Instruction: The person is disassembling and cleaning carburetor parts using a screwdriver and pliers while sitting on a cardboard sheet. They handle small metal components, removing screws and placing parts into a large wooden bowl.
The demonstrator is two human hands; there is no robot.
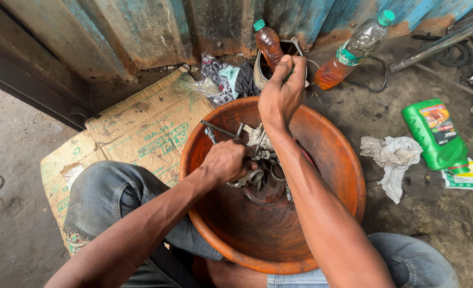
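The floor (12, 224) is lying grey, dusty and oil-stained, and a rusty blue corrugated metal wall (140, 32) is running along the back. A flattened cardboard sheet (140, 133) is lying on the floor at the left, partly under the person's denim-clad knee (108, 197). A wide, rust-orange basin (327, 154) is sitting between the knees. Behind it, a heap of plastic bags and rags (223, 80) is lying against the wall, beside an open can (260, 74). A bottle (268, 45) of amber liquid with a green cap is standing at the can, and a second bottle (354, 50) is leaning nearby. To the right, a crumpled grey cloth (394, 160) is lying on the floor near a green oil jug (434, 133) on its side.

The left hand (228, 160) is reaching down into the basin, closed around a grimy metal part (258, 154) that is resting over the basin's middle; a thin metal tool (218, 129) is sticking out just above the knuckles. The right hand (282, 90) is stretching out over the far rim, fingers curled shut at the can's edge, just beside the first bottle; I cannot tell what it is pinching.
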